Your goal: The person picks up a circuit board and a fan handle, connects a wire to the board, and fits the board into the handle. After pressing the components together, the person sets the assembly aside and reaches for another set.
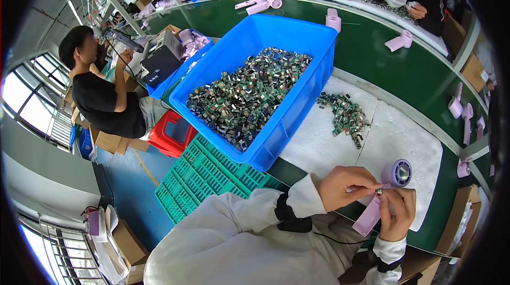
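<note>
A pink and lilac handheld fan [367, 218] is tilted over the near edge of the bench, its round lilac head pointing away from me. My right hand [398, 215] is closed around the fan's handle, thumb and fingers near the neck. At that neck, the fingertips of my left hand [344, 188] pinch a tiny green circuit board [379, 191]; how it sits against the handle is partly hidden by my fingers. Beyond my hands, a loose pile of small circuit boards [348, 117] lies on a white foam sheet [401, 125].
Left of the foam stands a large blue bin [287, 141] full of circuit boards. A green plastic crate [204, 178] and red stool [172, 132] are beyond it. More fans [400, 41] lie along the green conveyor [361, 53]. Other people work opposite and at left. A cardboard box [459, 221] stands at right.
</note>
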Demonstrator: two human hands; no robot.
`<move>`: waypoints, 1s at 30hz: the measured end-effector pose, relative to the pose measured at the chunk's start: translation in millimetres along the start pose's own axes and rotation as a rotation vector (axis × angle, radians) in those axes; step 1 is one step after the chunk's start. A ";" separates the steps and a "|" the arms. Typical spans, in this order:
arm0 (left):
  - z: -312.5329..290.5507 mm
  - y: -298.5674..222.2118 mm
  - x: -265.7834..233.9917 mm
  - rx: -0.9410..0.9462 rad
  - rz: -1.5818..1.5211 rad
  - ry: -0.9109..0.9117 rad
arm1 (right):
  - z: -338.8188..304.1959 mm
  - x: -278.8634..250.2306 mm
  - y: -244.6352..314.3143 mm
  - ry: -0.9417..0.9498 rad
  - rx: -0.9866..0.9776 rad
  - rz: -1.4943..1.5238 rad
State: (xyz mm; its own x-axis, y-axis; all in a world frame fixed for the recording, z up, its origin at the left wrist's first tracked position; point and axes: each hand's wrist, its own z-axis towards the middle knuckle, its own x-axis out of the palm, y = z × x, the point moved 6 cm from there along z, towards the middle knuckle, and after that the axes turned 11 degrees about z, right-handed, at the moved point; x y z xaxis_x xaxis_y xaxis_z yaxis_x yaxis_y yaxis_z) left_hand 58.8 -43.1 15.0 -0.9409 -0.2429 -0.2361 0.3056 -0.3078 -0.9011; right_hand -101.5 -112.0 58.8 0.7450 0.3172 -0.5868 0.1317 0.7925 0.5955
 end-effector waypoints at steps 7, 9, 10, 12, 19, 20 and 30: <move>-5.9 -6.4 2.3 0.001 0.130 -0.102 | -7.3 9.2 -4.0 -0.090 0.243 0.149; -5.1 -5.5 4.7 0.011 0.087 -0.092 | -5.7 4.5 -1.8 -0.087 0.236 0.113; -3.9 -4.8 4.8 0.009 0.068 -0.074 | -3.6 2.0 -2.8 -0.092 0.256 0.097; -0.1 -4.4 1.6 0.008 0.051 -0.047 | 1.2 -1.6 5.5 -0.066 0.131 0.055; -4.2 3.1 -3.5 -0.120 0.027 -0.020 | 3.9 0.9 -6.9 -0.013 0.008 0.087; -3.6 4.3 -1.6 -0.122 -0.002 0.014 | 2.9 -1.1 -11.5 -0.022 0.042 0.059; -3.9 0.7 5.2 -0.123 0.018 0.000 | -3.5 -2.5 -15.3 -0.021 0.027 0.201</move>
State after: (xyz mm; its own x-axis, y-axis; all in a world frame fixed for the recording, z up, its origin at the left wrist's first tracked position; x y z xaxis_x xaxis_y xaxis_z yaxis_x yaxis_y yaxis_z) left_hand 53.5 -41.0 11.7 -0.9352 -0.2478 -0.2530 0.3027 -0.1884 -0.9343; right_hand -107.7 -123.1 49.3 0.7718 0.4558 -0.4434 -0.0033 0.7001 0.7140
